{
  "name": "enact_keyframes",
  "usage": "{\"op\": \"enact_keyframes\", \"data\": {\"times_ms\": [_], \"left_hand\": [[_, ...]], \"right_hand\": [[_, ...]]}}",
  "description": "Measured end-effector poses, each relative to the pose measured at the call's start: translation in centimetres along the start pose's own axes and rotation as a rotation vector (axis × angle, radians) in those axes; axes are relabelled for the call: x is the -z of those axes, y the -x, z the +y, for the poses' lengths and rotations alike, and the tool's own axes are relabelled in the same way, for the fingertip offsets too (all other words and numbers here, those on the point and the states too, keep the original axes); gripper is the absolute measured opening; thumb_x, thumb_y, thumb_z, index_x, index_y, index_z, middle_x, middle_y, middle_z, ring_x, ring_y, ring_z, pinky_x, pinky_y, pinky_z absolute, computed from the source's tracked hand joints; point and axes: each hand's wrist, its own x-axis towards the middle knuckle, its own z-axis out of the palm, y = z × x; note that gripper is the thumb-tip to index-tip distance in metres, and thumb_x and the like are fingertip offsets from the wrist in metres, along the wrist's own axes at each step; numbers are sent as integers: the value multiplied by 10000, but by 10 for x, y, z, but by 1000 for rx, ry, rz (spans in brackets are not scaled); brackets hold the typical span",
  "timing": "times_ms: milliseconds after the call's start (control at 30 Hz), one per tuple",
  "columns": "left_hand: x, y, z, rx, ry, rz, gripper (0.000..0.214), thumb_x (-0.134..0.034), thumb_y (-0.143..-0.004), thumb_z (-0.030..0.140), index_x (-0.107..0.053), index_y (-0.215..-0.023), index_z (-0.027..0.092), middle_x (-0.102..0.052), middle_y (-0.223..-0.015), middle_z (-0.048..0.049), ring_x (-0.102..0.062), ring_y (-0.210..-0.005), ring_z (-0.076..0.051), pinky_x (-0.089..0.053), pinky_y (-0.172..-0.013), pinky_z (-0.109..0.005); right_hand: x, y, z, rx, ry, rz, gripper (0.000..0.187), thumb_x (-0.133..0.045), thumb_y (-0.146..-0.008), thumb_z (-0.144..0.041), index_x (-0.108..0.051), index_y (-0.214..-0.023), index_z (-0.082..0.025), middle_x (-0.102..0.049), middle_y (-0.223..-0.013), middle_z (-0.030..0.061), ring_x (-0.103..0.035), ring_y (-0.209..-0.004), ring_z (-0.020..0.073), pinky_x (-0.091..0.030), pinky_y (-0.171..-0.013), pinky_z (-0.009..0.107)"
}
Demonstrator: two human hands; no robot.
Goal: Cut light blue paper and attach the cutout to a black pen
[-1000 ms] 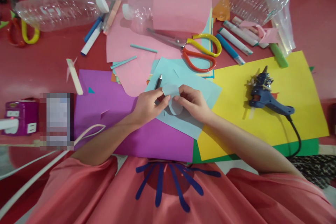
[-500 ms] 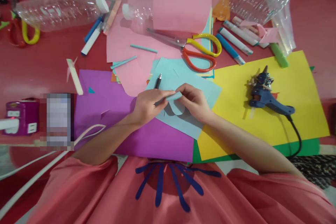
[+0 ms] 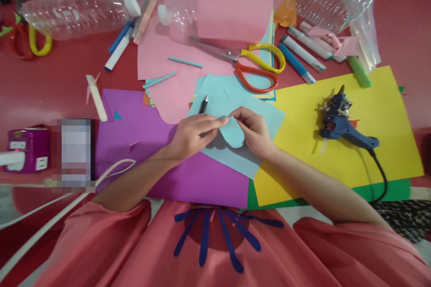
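Note:
Between my two hands is a small light-blue paper cutout (image 3: 232, 133) with a rounded lower edge. The fingertips of my left hand (image 3: 197, 133) pinch its upper left edge. My right hand (image 3: 253, 131) pinches it at the top right, fingers closed. Below the cutout lies a light-blue paper sheet (image 3: 266, 114), resting over purple paper (image 3: 208, 184) and yellow paper (image 3: 289, 152). A black pen (image 3: 204, 104) lies just beyond my left hand, its lower part hidden. Scissors (image 3: 240, 56) with yellow and red handles lie farther off on pink paper.
On the yellow paper rests a blue glue gun (image 3: 348, 130) with its cord. Plastic bottles (image 3: 77, 13) lie at the back, one wrapped in pink paper (image 3: 235, 18). Markers (image 3: 303, 54) are at the back right. A phone (image 3: 76, 154) and a purple power socket (image 3: 28, 150) stand left.
The blue cutout has turned and spread flatter, so more of its rounded face shows between my hands. Both hands stay nearly in place, still pinching it.

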Motion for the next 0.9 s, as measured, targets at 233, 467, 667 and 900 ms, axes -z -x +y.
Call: {"op": "enact_keyframes", "data": {"times_ms": [233, 467, 667, 900], "left_hand": [[-1, 2, 7, 189, 104, 27, 346, -567, -946, 332, -577, -1277, 234, -736, -1136, -66, -718, -965, -158, -582, -882, -285], [4, -1, -7, -114, 34, 250, 425, -468, -980, 334, -448, -1405, 331, -546, -1371, -48, -585, -1227, -206, -572, -961, -381], [7, -2, -4, -36, 50, 134, 327, -385, -1013, 353, -639, -1215, 388, -572, -1357, -22, -600, -1204, -196, -531, -1021, -356], [3, -1, 2, 112, 105, 12, 342, -440, -1012, 426, -700, -909, 228, -755, -917, -25, -693, -909, -151, -550, -864, -303]], "right_hand": [[0, -1, 1, 39, 37, 46, 397, -677, -815, -575, -553, -738, -205, -472, -598, -45, -408, -533, 88, -351, -487, 243], [0, -1, 1, 46, 74, 78, 399, -671, -814, -558, -537, -700, -200, -435, -568, -57, -363, -502, 73, -303, -460, 226], [-1, -1, 2, 88, 115, 69, 325, -645, -848, -477, -556, -710, -196, -430, -554, -62, -359, -489, 70, -303, -459, 224], [0, 4, 6, 221, 258, -3, 107, -563, -877, -244, -587, -787, -192, -554, -600, -34, -480, -522, 92, -354, -499, 225]]}}
